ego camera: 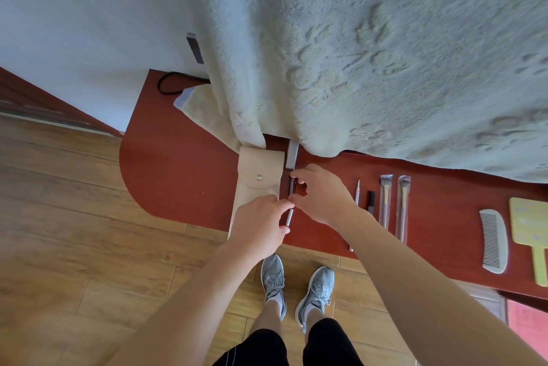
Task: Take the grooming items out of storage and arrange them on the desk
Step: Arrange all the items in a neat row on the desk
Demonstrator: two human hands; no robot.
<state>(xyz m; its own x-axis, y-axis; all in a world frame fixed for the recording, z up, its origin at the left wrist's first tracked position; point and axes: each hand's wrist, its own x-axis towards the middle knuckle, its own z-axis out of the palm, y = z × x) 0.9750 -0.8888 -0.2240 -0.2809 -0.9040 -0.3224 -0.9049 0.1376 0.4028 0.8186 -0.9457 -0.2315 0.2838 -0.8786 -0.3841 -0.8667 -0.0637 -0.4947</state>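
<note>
Both hands (259,217) (320,193) pinch a slim tool (289,216) — pouch (256,187) alongside.

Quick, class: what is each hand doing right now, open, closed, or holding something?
Left hand: closed on a slim silver tool beside the beige pouch.
Right hand: fingertips pinched on the same tool's dark upper end.

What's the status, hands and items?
Left hand and right hand both pinching a slim silver tool beside the beige pouch. Brushes, comb already laid out. White blanket overhangs the desk.
</note>
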